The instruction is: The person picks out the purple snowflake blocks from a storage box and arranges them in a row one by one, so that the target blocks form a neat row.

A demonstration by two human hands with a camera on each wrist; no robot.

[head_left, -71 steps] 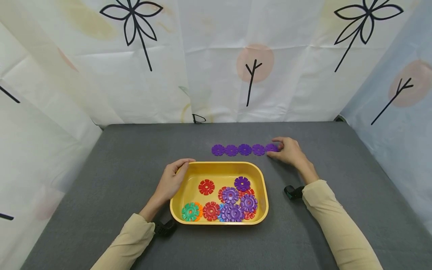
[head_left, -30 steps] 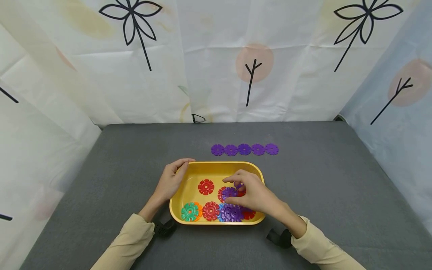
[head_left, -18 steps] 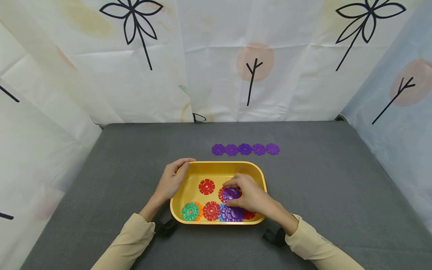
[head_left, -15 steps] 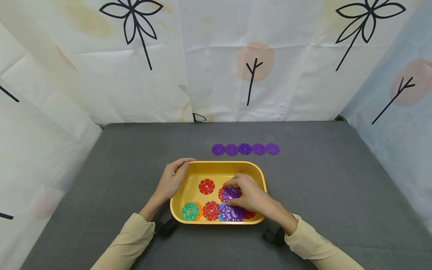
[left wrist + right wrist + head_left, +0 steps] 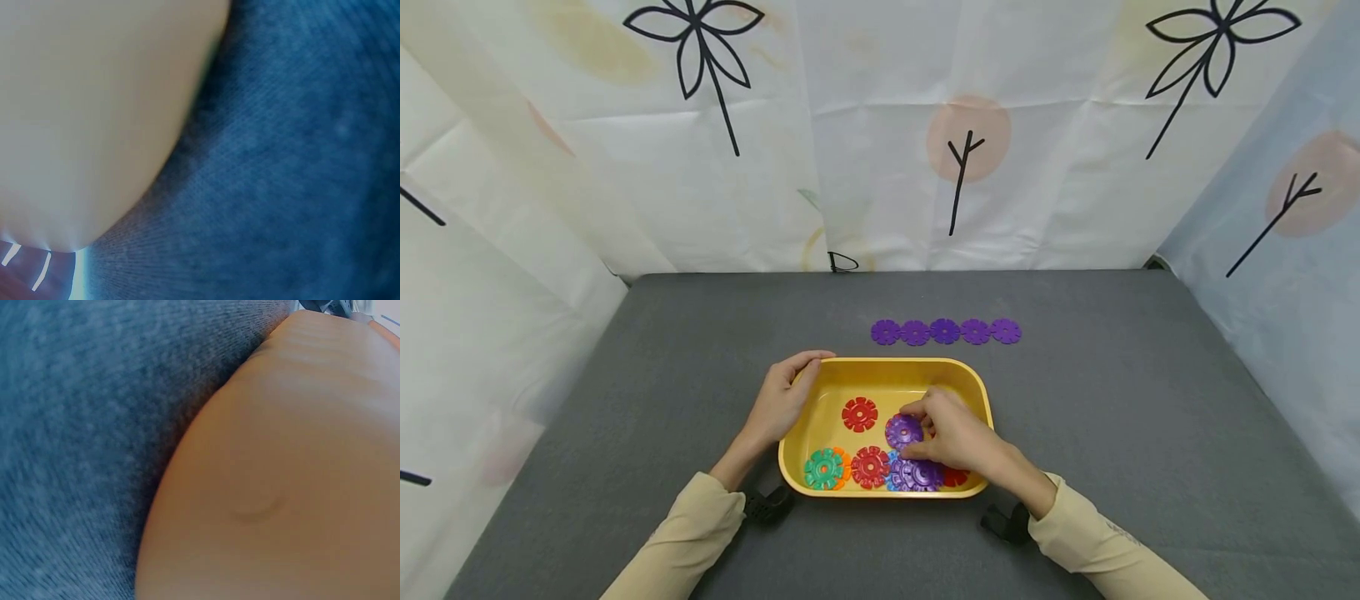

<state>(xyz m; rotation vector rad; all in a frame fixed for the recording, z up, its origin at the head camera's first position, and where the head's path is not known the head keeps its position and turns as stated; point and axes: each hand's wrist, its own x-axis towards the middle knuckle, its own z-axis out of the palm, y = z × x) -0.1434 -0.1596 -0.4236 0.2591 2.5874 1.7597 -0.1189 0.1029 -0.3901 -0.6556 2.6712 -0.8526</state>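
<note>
A yellow plastic tray (image 5: 880, 493) stands on the grey table, its back left corner gripped by my left hand (image 5: 782, 400). Inside it, my right hand (image 5: 955, 429) pinches a purple flower-shaped disc (image 5: 903, 431) between thumb and fingertips; the red disc beneath is nearly hidden. Just in front lie more purple discs (image 5: 917, 473) overlapping a blue one, with a red disc (image 5: 954, 477) partly under my right hand. Two red discs (image 5: 859, 414) and a green disc (image 5: 823, 468) over an orange one lie further left. The wrist views show mostly blurred skin and cloth.
Behind the tray, several purple discs (image 5: 945, 331) form a straight row on the grey tabletop (image 5: 1120, 375). White printed curtains (image 5: 880, 167) close off the back and sides. A black wrist camera (image 5: 1007, 525) hangs below my right wrist, close to the tray.
My right hand has left the end of the purple row and come into the tray, where it now pinches a purple disc, shifted slightly left. My left hand stays on the tray corner.
</note>
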